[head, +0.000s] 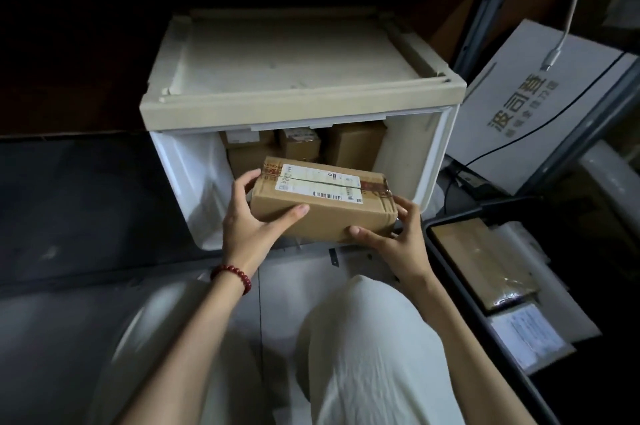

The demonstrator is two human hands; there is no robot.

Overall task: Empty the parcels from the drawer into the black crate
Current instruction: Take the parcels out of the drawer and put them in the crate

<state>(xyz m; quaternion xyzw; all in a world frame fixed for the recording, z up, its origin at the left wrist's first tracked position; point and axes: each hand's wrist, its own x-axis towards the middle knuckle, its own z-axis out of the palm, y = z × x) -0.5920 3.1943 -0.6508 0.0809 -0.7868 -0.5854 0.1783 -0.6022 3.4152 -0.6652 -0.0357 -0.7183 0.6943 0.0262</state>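
At the mouth of the open drawer (194, 182), gripping one cardboard parcel (322, 203) by both ends: with the left hand (256, 220) curled round the left end, thumb along the near face, and with the right hand (394, 237) curled round the right end, thumb at the lower front edge. Holding the parcel roughly level, label upward, just outside the opening and in front of the other boxes (353, 147) stacked inside. Judging by this, carrying out the transfer step partway through the job, with packets (481, 265) already lying in the black crate (462, 289) at the right. Probably calling next for swinging the parcel rightward over the crate rim, lowering it onto the packets, and releasing both hands before reaching back into the drawer.
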